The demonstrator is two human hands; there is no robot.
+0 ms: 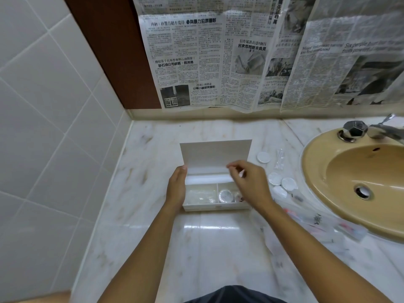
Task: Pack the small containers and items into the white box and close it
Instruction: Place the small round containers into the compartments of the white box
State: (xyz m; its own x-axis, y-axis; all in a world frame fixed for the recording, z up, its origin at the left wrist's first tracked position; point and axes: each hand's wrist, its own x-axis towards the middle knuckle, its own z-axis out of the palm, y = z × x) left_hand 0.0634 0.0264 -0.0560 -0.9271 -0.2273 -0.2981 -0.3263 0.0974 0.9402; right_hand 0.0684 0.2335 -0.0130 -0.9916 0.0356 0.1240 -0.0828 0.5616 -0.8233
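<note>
White box, card or plastic: on the marble counter, open, lid standing upright at its far edge. A divider splits the interior into a left and a right compartment.

Contents of the box: a clear wrapped item in the left compartment; a round container with a shiny top in the right compartment.

Left hand: against the box's left wall, fingers straight and together, fingertips reaching the lid's lower left corner.

Right hand: over the box's right compartment and right end, fingers curled, thumb and forefinger drawn close. Motion blur makes it impossible to tell whether they pinch anything.

Items outside, all to the right of the box:
- three round containers, white, clustered just beyond the right hand;
- lone round container, white, level with the lid;
- clear packet, just right of that one;
- flat clear sachets, nearer the counter's front edge, blurred.

Surroundings: a tan basin with a chrome tap, further right of the box; newspaper hung on the wall behind it; a tiled wall to its left.
</note>
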